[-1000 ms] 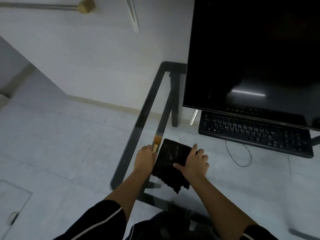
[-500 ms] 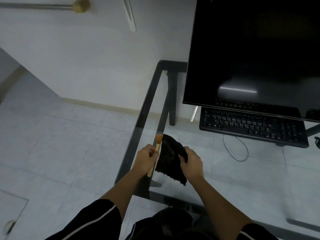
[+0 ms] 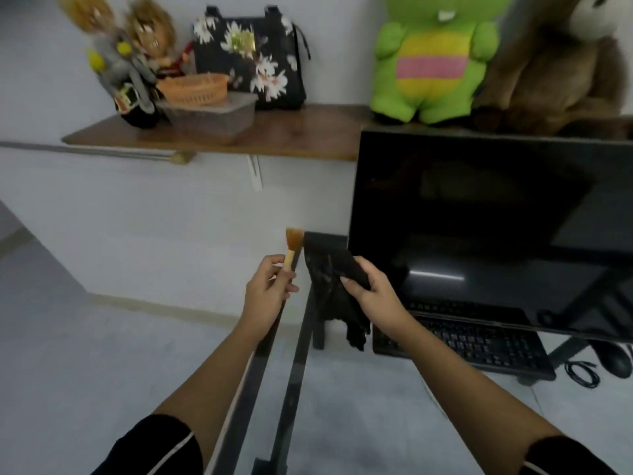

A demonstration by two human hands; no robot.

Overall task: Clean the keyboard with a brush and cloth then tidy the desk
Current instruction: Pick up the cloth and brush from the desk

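Brush (image 3: 294, 247) & cloth (image 3: 334, 286) now lifted off bench (image 3: 274, 389): left hand (image 3: 270, 293) grip pinches brush, right hand (image 3: 371, 291) clutches cloth; keyboard (image 3: 479, 344) prob next.

The monitor (image 3: 493, 231) stands on the surface (image 3: 342, 423), at its back right. The keyboard (image 3: 479, 344) lies just below and before the monitor, the mouse (image 3: 613, 359) to the keyboard's right. Left of the monitor, the right hand (image 3: 373, 296) holds the cloth (image 3: 329, 286) up, and further left the left hand (image 3: 269, 293) holds the brush (image 3: 293, 246) upright. Above the monitor runs a shelf (image 3: 274, 135), carrying toys, a bag (image 3: 250, 60) and a basket (image 3: 195, 87) in a tub (image 3: 212, 118).
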